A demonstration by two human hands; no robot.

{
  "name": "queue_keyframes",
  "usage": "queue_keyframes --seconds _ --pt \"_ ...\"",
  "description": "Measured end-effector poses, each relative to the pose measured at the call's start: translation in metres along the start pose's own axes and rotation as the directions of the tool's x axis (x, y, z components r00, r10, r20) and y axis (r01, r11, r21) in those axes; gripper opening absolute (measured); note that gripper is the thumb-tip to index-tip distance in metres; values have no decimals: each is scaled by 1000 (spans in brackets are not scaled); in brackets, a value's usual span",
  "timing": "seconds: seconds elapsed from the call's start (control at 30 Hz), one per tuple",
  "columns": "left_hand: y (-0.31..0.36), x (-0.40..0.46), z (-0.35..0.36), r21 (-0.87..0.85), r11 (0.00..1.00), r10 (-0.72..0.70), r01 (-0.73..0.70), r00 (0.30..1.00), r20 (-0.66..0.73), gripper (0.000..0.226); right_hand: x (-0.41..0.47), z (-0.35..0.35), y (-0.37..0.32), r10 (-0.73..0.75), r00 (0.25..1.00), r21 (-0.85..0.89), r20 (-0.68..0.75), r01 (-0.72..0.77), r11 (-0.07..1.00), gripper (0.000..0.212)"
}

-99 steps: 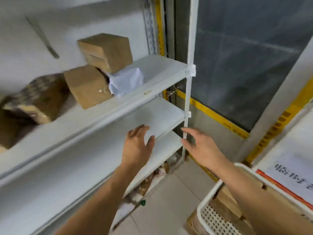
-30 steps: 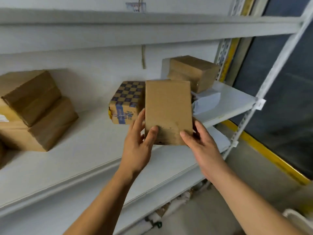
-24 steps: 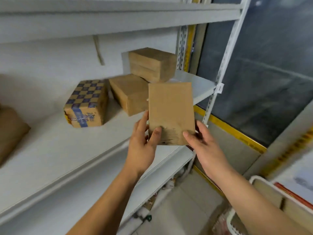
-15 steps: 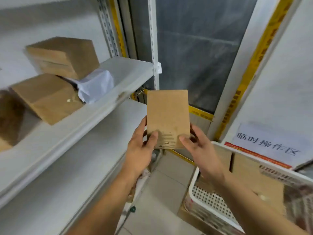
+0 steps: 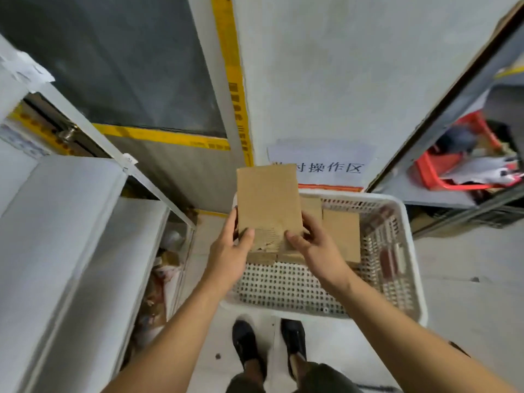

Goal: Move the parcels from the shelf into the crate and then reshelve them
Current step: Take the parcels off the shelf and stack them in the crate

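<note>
A flat brown cardboard parcel (image 5: pixel 268 202) is held upright above the far left part of a white perforated crate (image 5: pixel 408 256). Its lower left corner is pinched by the left hand (image 5: pixel 231 251), thumb on the near face and fingers curled behind. Its lower right corner is gripped in the same way by the right hand (image 5: pixel 317 248). More brown parcels (image 5: pixel 341 234) are seen lying in the crate, under and to the right of the held one. The crate is set on the floor, just beyond the person's dark shoes (image 5: pixel 246 344). White shelves (image 5: pixel 65 222) are seen at the left. A white sign (image 5: pixel 334 163) with dark characters is fixed to the wall behind the crate, partly covered by the held parcel. A red basket (image 5: pixel 442 171) is seen at the far right.
</note>
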State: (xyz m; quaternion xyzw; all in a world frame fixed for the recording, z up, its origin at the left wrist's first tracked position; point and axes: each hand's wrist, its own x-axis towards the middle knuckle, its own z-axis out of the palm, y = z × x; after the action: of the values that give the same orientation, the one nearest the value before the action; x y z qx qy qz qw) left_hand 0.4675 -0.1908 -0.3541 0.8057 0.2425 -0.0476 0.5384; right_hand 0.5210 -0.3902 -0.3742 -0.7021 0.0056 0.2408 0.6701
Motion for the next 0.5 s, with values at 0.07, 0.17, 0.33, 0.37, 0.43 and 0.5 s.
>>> queue_keyframes --seconds 0.07,0.17,0.33,0.37,0.43,0.5 --pt "1 16 27 -9 1000 -26 27 997 75 61 2 -21 15 49 997 25 -54 -48 999 58" --pt "1 37 72 2 998 -58 59 980 192 65 4 -55 34 105 981 39 -165 -100 994 59" --pt "3 61 147 22 997 -83 81 925 370 67 5 -114 61 158 935 43 -318 -153 987 58" --pt "0 67 163 13 995 -98 101 908 407 69 7 -126 67 169 926 42 -337 -165 985 58" --pt "-7 81 191 26 992 -121 123 885 449 71 12 -147 79 199 912 50 -358 -194 980 55" --pt "-13 94 215 81 990 -140 115 876 461 72 20 -164 92 234 901 71 -365 -224 972 52"
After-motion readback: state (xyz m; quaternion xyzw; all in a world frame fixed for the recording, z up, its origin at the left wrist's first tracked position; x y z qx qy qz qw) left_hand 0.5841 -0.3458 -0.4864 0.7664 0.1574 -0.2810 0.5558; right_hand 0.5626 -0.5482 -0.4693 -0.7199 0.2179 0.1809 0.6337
